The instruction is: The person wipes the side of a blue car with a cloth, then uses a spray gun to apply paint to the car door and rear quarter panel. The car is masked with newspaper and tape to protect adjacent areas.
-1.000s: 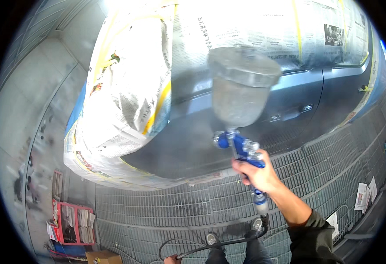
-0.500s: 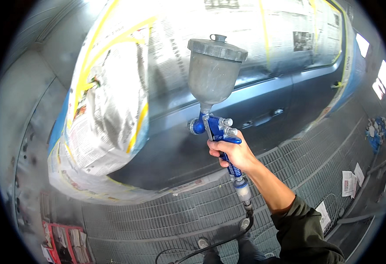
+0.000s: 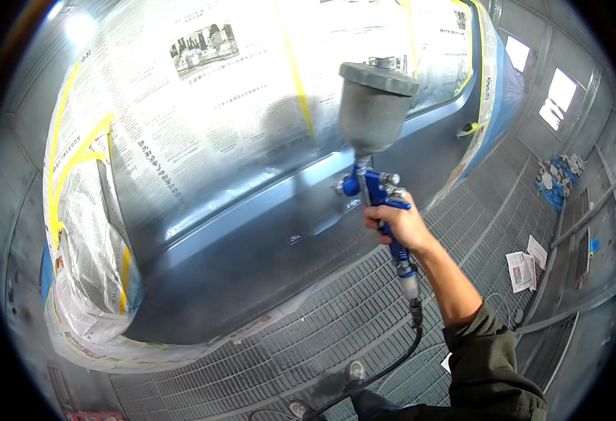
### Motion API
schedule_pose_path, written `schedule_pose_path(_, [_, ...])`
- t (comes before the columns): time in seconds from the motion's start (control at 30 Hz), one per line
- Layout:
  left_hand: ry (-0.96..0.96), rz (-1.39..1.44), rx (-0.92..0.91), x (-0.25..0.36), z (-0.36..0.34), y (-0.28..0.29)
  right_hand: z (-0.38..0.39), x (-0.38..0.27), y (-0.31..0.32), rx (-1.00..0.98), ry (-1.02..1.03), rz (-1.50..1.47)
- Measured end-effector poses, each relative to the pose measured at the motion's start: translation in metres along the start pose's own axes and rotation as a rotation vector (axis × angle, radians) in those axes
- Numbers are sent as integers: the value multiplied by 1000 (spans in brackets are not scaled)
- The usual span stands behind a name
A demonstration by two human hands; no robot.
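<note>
My right hand [image 3: 400,223] is closed around the handle of a blue spray gun [image 3: 368,184], with fingers at its trigger. A grey lidded paint cup [image 3: 374,112] stands on top of the gun, slightly tilted. From the handle's lower end a black air hose [image 3: 399,361] curves down toward my feet. The gun's nozzle points left, in front of a dark grey car side panel [image 3: 230,274], apart from it as far as I can see. Newspaper [image 3: 216,105] and yellow tape mask the windows above, and a wrapped side mirror [image 3: 90,259] juts out at left. My left hand is out of view.
Underfoot is a metal grating [image 3: 462,224]. Loose paper sheets [image 3: 520,272] lie on it at right, with a heap of crumpled paper and blue plastic [image 3: 559,181] farther back. A grey metal frame [image 3: 567,309] stands along the right side. The hose trails by my shoes [image 3: 355,370].
My right hand has carried the spray gun to the right along the car side. The view has shifted right too, so the wrapped mirror now sits farther left. The grip has not changed.
</note>
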State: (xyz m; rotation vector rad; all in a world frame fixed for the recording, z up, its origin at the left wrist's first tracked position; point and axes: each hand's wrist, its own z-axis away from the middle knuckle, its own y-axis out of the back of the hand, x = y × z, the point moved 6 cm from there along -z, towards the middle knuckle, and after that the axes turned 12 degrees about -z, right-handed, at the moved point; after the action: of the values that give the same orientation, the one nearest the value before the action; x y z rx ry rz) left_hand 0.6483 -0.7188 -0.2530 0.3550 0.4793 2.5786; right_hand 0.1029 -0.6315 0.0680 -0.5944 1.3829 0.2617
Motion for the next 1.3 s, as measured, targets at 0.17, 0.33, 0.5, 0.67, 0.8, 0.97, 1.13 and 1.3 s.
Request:
schedule_pose_path(0.17, [-178, 178, 159, 19, -31, -31, -16, -22, 76, 131, 48, 33])
schedule_pose_path(0.33, [-60, -4, 272, 49, -50, -52, -29, -40, 148, 318, 142, 120])
schedule_pose_path(0.5, [-37, -1, 380, 60, -37, -46, -19, -52, 182, 514, 346, 221])
schedule_pose_path(0.67, [-2, -141, 279, 12, -41, -33, 39, -18, 167, 446, 327, 109])
schedule_pose_path(0.8, [26, -184, 361, -72, -2, -23, 105, 48, 98, 291, 222, -79])
schedule_pose_path(0.97, [87, -258, 476, -215, 16, -52, 198, 149, -2, 201, 94, -264])
schedule_pose_path(1.13, [148, -126, 537, -372, 47, -92, 285, 233, -100, 142, -18, -384])
schedule_pose_path(1.3, [200, 233, 504, -505, 64, -114, 345, 287, -183, 155, 8, -436])
